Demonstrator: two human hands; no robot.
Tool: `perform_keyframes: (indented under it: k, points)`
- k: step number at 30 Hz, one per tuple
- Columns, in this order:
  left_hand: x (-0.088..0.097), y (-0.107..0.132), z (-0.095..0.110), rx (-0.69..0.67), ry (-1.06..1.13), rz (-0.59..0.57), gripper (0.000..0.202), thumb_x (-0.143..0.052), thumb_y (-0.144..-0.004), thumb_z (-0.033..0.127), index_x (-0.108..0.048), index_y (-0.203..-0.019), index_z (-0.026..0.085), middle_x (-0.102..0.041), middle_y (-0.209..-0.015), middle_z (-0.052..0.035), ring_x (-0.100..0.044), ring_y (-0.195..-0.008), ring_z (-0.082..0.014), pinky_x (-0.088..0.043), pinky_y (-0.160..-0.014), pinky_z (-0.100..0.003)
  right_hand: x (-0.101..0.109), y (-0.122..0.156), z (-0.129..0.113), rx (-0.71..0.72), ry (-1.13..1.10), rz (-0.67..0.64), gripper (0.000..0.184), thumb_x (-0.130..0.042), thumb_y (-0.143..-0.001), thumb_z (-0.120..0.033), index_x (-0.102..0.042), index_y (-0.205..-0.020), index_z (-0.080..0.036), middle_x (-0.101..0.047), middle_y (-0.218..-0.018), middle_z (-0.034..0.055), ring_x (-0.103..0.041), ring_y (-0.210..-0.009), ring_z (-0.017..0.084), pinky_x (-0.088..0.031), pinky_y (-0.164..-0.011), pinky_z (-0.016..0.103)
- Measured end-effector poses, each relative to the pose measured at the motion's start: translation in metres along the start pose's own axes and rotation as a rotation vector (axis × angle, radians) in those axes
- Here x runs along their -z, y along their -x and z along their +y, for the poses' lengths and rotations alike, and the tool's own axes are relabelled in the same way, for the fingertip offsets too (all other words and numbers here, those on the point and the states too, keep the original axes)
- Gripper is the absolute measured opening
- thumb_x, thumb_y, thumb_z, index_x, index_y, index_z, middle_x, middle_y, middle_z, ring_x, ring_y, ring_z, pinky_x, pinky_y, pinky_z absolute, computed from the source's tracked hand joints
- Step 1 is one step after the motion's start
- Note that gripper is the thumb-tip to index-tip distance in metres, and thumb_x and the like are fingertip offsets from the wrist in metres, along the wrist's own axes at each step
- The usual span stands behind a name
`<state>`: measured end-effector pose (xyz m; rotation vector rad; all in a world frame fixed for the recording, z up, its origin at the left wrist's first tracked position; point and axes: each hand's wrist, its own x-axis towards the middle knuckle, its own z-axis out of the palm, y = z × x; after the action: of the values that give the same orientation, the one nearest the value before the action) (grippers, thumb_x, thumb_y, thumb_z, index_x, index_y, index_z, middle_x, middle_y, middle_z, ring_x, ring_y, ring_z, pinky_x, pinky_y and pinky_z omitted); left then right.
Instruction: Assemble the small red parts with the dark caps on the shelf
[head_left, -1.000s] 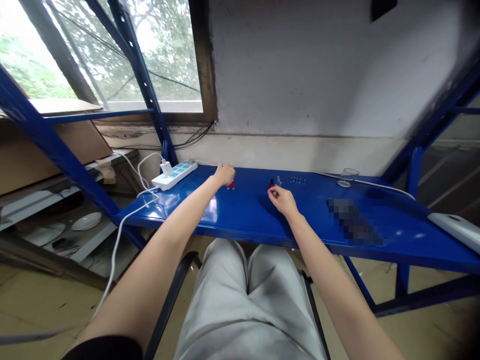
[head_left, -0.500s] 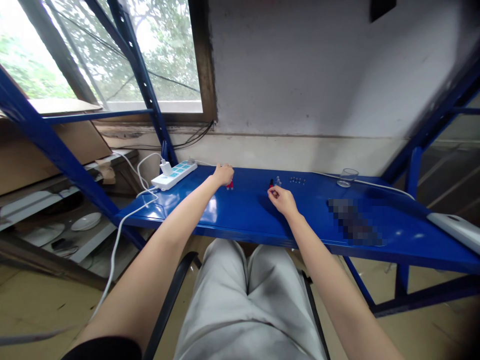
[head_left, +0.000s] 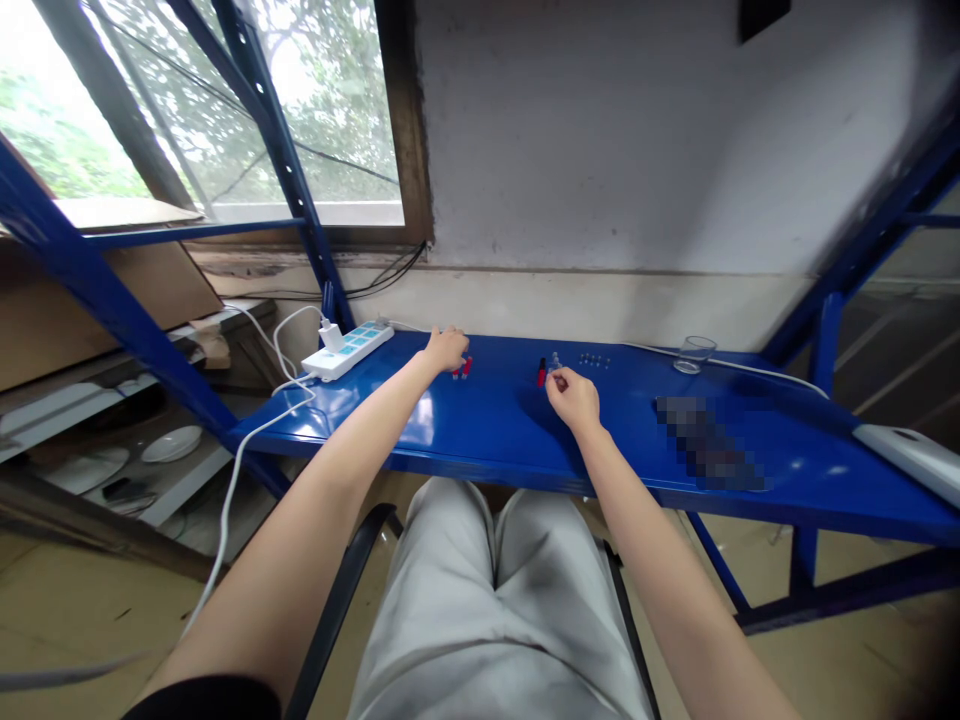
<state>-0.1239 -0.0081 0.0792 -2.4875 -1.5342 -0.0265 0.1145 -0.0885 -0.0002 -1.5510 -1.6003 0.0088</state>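
Note:
My left hand (head_left: 448,348) rests over the back left of the blue table (head_left: 480,430), its fingers apart. Right beside its fingertips lie a few small red pieces (head_left: 465,368) with pale ends. My right hand (head_left: 574,398) is closed in a pinch at the middle of the table; whatever is in its fingertips is too small to make out. Just left of it stands a small red and black piece (head_left: 541,373). Some small clear pieces (head_left: 555,360) sit just behind its fingers.
Several tiny clear pieces (head_left: 595,360) lie in rows farther right. A clear glass (head_left: 694,355) stands at the back right, a blurred dark object (head_left: 709,445) nearer the front. At left lies a white power strip (head_left: 351,348) with cables; a white device (head_left: 915,460) is at the right edge.
My right hand has shifted slightly right, uncovering the red and black piece. My left fingers have loosened and spread, and more of the red pieces shows beside them.

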Motion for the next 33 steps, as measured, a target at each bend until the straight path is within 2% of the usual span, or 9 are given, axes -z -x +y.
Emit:
perform_keyframes:
  k: [3, 6, 10, 14, 18, 21, 26, 30, 33]
  points:
    - [0.0, 0.001, 0.008, -0.024, 0.053, 0.102, 0.033, -0.055, -0.079, 0.025, -0.056, -0.11, 0.015, -0.055, -0.119, -0.0132, -0.042, -0.113, -0.0288, -0.029, -0.092, -0.044, 0.003, -0.001, 0.0, -0.133, 0.056, 0.074, 0.021, -0.043, -0.077, -0.03, -0.06, -0.072, -0.019, -0.061, -0.066, 0.0047, -0.053, -0.062, 0.016, -0.031, -0.054, 0.024]
    - [-0.003, 0.002, 0.021, -0.098, 0.079, 0.169, 0.032, -0.052, -0.081, 0.025, -0.054, -0.111, 0.015, -0.055, -0.119, -0.012, -0.044, -0.112, -0.0274, -0.029, -0.092, -0.043, 0.004, -0.004, 0.003, -0.205, 0.116, 0.076, 0.02, -0.043, -0.078, -0.028, -0.06, -0.074, -0.018, -0.062, -0.069, 0.0063, -0.054, -0.064, 0.017, -0.032, -0.057, 0.025]
    - [-0.005, 0.004, 0.04, -0.169, 0.105, 0.195, 0.03, -0.05, -0.082, 0.022, -0.054, -0.111, 0.016, -0.057, -0.116, -0.0112, -0.046, -0.112, -0.0261, -0.029, -0.092, -0.041, 0.002, -0.006, 0.007, -0.261, 0.198, 0.011, 0.019, -0.044, -0.078, -0.026, -0.061, -0.078, -0.017, -0.063, -0.073, 0.0077, -0.056, -0.07, 0.02, -0.035, -0.064, 0.028]
    - [-0.01, 0.008, 0.064, -0.226, 0.15, 0.188, 0.039, -0.046, -0.084, 0.023, -0.047, -0.123, 0.016, -0.054, -0.122, -0.0116, -0.045, -0.112, -0.026, -0.032, -0.091, -0.039, 0.0, -0.005, 0.011, -0.315, 0.287, -0.085, 0.018, -0.047, -0.076, -0.024, -0.062, -0.084, -0.016, -0.064, -0.082, 0.011, -0.057, -0.082, 0.024, -0.037, -0.071, 0.034]
    - [-0.027, 0.01, 0.094, -0.274, 0.193, 0.153, 0.052, -0.041, -0.086, 0.023, -0.03, -0.137, 0.021, -0.049, -0.129, -0.0107, -0.044, -0.113, -0.0259, -0.034, -0.091, -0.04, -0.004, -0.005, 0.015, -0.307, 0.347, -0.137, 0.023, -0.049, -0.075, -0.026, -0.063, -0.089, -0.015, -0.063, -0.096, 0.0147, -0.054, -0.095, 0.028, -0.037, -0.077, 0.039]
    - [-0.042, 0.008, 0.115, -0.218, 0.225, 0.17, 0.054, -0.038, -0.088, 0.023, -0.023, -0.14, 0.023, -0.044, -0.134, -0.0103, -0.044, -0.114, -0.0265, -0.035, -0.09, -0.042, -0.007, -0.006, 0.017, -0.278, 0.365, -0.167, 0.027, -0.049, -0.077, -0.029, -0.064, -0.094, -0.015, -0.061, -0.104, 0.0155, -0.051, -0.101, 0.029, -0.037, -0.079, 0.042]
    - [-0.056, 0.002, 0.134, -0.122, 0.28, 0.235, 0.045, -0.036, -0.088, 0.019, -0.036, -0.133, 0.02, -0.051, -0.126, -0.0108, -0.046, -0.11, -0.0251, -0.035, -0.089, -0.041, -0.011, -0.009, 0.018, -0.267, 0.379, -0.198, 0.03, -0.05, -0.079, -0.034, -0.064, -0.097, -0.015, -0.059, -0.107, 0.0148, -0.048, -0.104, 0.029, -0.036, -0.082, 0.042]
    - [-0.057, -0.002, 0.135, -0.037, 0.36, 0.347, 0.027, -0.04, -0.087, 0.017, -0.057, -0.109, 0.018, -0.063, -0.105, -0.0087, -0.053, -0.098, -0.0217, -0.036, -0.086, -0.037, -0.014, -0.012, 0.019, -0.284, 0.388, -0.202, 0.03, -0.05, -0.08, -0.034, -0.064, -0.099, -0.016, -0.059, -0.109, 0.0141, -0.047, -0.106, 0.028, -0.035, -0.083, 0.041]
    - [-0.061, -0.002, 0.131, 0.013, 0.489, 0.407, 0.018, -0.046, -0.086, 0.02, -0.062, -0.093, 0.018, -0.066, -0.095, -0.0063, -0.056, -0.092, -0.0202, -0.037, -0.085, -0.036, -0.017, -0.015, 0.021, -0.298, 0.369, -0.202, 0.03, -0.05, -0.079, -0.035, -0.064, -0.099, -0.017, -0.059, -0.11, 0.0133, -0.048, -0.106, 0.028, -0.035, -0.083, 0.041]
